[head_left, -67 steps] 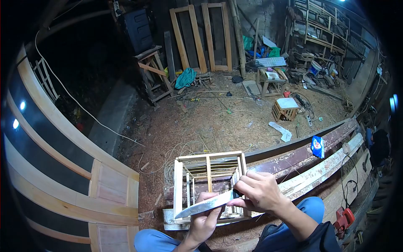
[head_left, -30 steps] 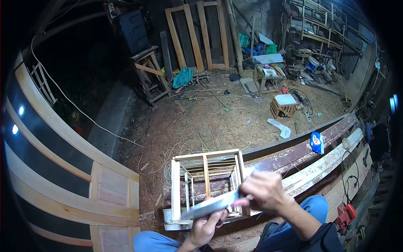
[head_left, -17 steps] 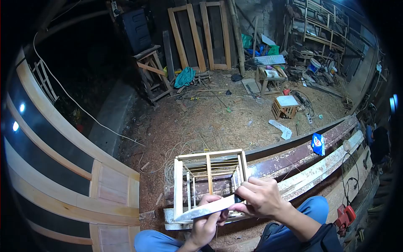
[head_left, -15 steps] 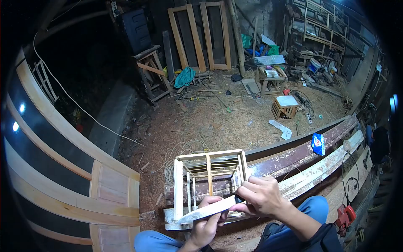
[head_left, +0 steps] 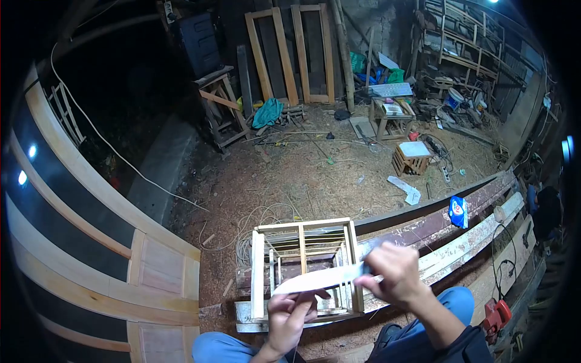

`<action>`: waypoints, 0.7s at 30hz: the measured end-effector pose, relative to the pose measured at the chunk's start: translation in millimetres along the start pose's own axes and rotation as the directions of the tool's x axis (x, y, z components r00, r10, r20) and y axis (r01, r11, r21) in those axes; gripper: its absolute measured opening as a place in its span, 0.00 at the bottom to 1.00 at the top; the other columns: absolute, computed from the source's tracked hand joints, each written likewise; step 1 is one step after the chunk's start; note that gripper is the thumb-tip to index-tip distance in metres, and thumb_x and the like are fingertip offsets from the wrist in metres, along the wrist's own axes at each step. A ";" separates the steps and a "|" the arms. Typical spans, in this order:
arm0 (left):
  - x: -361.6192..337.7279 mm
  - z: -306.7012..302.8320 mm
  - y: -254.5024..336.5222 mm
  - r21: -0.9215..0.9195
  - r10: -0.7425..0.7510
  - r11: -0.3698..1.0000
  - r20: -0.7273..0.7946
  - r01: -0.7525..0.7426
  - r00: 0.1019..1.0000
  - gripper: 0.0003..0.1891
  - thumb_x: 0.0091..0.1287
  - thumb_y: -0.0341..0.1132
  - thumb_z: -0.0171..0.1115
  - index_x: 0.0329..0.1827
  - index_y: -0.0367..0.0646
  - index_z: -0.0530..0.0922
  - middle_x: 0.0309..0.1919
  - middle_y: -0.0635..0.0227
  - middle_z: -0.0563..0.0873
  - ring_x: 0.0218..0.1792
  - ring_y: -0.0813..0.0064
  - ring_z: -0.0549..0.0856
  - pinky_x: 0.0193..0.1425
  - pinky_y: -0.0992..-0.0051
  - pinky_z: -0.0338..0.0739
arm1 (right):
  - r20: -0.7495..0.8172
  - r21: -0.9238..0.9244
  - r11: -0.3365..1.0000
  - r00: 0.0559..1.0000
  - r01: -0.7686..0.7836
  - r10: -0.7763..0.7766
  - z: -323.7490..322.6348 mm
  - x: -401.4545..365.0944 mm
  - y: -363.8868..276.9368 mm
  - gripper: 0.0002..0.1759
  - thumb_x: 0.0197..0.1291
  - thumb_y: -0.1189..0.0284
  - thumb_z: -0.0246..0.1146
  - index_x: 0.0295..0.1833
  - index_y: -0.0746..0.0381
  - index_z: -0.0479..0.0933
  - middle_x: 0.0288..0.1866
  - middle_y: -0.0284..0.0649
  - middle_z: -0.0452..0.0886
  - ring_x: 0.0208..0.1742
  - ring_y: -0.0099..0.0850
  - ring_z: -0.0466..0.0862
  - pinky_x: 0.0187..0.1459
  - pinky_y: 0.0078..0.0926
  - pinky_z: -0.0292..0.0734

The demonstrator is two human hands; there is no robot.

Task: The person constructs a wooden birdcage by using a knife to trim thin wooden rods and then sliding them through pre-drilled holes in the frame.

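A long, pale, flat piece [head_left: 318, 279] with a tapering left end lies across both hands, above the near part of a small wooden frame [head_left: 258, 266]. I cannot make out whether it is a blade or a wooden slat. My left hand [head_left: 290, 320] is closed on its left part from below, fingers curled. My right hand [head_left: 394, 275] is closed at its right end and smeared by motion. Something greyish shows under those fingers, too blurred to name. The small frame stands upright below, its slatted inside partly hidden by the pale piece and my left hand.
Large panelled wooden doors [head_left: 163, 284] stand along the left. A maroon plank [head_left: 417, 227] and a whitish beam [head_left: 448, 251] run to the right, with a blue packet [head_left: 458, 212] on them. A red power tool [head_left: 497, 314] lies at lower right. Shavings cover the ground.
The pale piece has risen, shifted right and levelled, its left end lifting away from the frame's near corner. My right hand has moved up and right; my left hand has shifted slightly left.
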State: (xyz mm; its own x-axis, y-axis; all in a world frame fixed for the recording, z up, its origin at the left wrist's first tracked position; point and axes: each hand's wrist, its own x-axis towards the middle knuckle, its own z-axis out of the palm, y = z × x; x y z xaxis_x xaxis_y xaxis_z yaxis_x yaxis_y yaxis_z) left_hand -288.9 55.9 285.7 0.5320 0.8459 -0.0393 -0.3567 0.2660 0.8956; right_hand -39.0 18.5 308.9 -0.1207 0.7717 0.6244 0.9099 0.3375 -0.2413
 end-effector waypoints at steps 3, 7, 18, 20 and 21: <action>-7.2 4.1 -5.6 -0.145 -0.025 0.989 0.000 0.025 1.000 0.13 0.84 0.24 0.59 0.66 0.38 0.73 0.46 0.61 0.86 0.36 0.85 0.77 0.36 0.82 0.73 | 0.085 -0.027 0.997 0.994 0.077 -0.074 3.6 2.0 -23.3 0.27 0.64 0.42 0.74 0.33 0.53 0.76 0.26 0.30 0.77 0.27 0.27 0.80 0.25 0.28 0.70; -9.1 10.2 -6.5 0.013 -0.029 0.999 -0.027 0.030 0.999 0.10 0.85 0.27 0.59 0.62 0.45 0.70 0.41 0.60 0.82 0.32 0.85 0.74 0.32 0.82 0.68 | 0.056 -0.018 0.993 0.991 0.120 -0.119 10.2 1.4 -19.9 0.27 0.65 0.42 0.73 0.32 0.53 0.75 0.27 0.29 0.75 0.28 0.26 0.78 0.25 0.27 0.68; -0.8 2.5 3.5 -0.109 -0.034 0.993 0.109 0.046 0.994 0.07 0.87 0.30 0.56 0.61 0.38 0.75 0.37 0.65 0.81 0.32 0.84 0.73 0.31 0.81 0.66 | -0.170 -0.206 0.970 0.981 -0.129 0.094 -2.4 10.4 39.7 0.27 0.68 0.44 0.72 0.30 0.55 0.77 0.23 0.34 0.76 0.25 0.33 0.78 0.27 0.36 0.72; 0.0 2.7 4.4 -0.132 -0.036 0.990 0.080 0.047 0.996 0.07 0.87 0.30 0.56 0.61 0.38 0.75 0.36 0.65 0.81 0.30 0.84 0.73 0.30 0.81 0.65 | -0.176 -0.212 0.969 0.981 -0.124 0.087 -12.5 8.8 43.8 0.28 0.69 0.44 0.71 0.30 0.57 0.77 0.23 0.35 0.76 0.25 0.34 0.78 0.27 0.37 0.71; 1.9 1.0 5.5 -0.127 -0.039 0.991 0.033 0.043 0.999 0.09 0.87 0.29 0.56 0.64 0.39 0.75 0.35 0.64 0.81 0.28 0.85 0.72 0.29 0.81 0.65 | -0.179 -0.151 0.984 0.982 -0.090 0.062 -10.5 6.7 38.9 0.30 0.69 0.43 0.70 0.30 0.58 0.76 0.23 0.35 0.75 0.25 0.35 0.78 0.26 0.37 0.71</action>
State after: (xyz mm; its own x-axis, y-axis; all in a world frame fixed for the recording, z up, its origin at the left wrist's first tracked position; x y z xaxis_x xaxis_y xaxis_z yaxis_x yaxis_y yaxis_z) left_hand -289.0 58.5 291.0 0.5709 0.8188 -0.0599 -0.4279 0.3590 0.8295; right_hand -0.2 31.1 311.6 0.0092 0.6823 0.7310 0.9665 0.1813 -0.1814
